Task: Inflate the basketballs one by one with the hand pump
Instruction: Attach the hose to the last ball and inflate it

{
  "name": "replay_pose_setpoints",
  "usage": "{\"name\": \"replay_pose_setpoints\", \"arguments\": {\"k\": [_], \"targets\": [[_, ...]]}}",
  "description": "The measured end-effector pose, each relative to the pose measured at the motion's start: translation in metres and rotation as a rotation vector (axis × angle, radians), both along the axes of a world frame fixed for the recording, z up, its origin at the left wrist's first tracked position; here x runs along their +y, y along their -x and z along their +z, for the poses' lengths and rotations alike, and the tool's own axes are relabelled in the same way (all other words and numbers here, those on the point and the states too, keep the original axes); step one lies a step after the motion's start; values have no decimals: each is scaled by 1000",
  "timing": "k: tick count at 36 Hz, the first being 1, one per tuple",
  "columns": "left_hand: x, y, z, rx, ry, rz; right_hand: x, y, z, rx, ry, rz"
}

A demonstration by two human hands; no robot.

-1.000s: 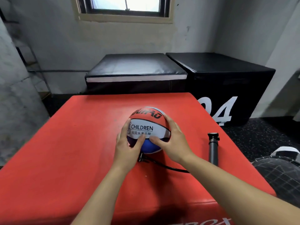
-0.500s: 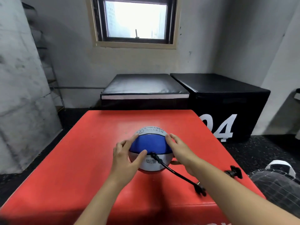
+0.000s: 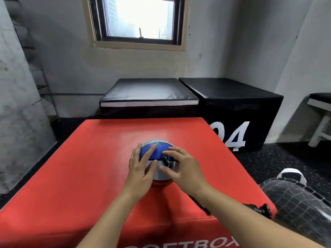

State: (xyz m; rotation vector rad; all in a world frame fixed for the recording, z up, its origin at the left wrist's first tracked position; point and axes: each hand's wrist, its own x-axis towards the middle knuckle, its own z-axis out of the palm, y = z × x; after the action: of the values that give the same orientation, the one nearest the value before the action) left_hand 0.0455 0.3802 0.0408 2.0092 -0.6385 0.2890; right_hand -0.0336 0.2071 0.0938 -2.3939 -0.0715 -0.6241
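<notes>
**Needle in, ball under both my palms**

From my head camera, looking down: the basketball [image 3: 157, 158] sits near the middle of the red box [image 3: 80, 176], and I have it bracketed. My left hand [image 3: 141, 169] lies against its left flank with the fingers straight and spread, pressing, not curling round. My right hand [image 3: 184, 167] reaches over from the right, fingers loosely extended, their tips resting on the grey panel just beside the needle fitting [image 3: 165, 159]. Neither hand pinches anything.

What worries me is that fitting. The black hose [image 3: 198, 203] runs from it back under my right forearm toward the pump [image 3: 259, 210], which lies at the near right corner of the box, right by the edge. I judge that if I roll or lift the ball carelessly, the hose could tug sideways and bend the needle or pull it from the valve. The tug might equally drag the pump off the corner onto the floor. The ball is round on a smooth top, so it could also slip away if I ease my palms.

The ball's skin looks pebbled rubber, blue above and pale grey below, with small print I cannot read. The box top is slick, slightly scuffed vinyl with softly rounded edges. The hose looks thin and flexible, the pump hard, dark and tubular with a cross handle, though most of it is hidden by my arm.
</notes>
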Motion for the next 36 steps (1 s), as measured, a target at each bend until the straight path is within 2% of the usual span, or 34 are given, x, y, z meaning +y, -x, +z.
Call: {"name": "replay_pose_setpoints", "arguments": {"k": [8,24,31,36], "targets": [[-8,3,1,40,16,1,1,-19,-7,-159,-44,-38],[-18,0,10,63,97,90,-21,-52,0,-174,-168,178],[-20,0,7,38,85,89,-27,-50,-5,-181,-203,195],[-15,0,8,60,124,84,-29,-49,7,-303,-268,186]]}}
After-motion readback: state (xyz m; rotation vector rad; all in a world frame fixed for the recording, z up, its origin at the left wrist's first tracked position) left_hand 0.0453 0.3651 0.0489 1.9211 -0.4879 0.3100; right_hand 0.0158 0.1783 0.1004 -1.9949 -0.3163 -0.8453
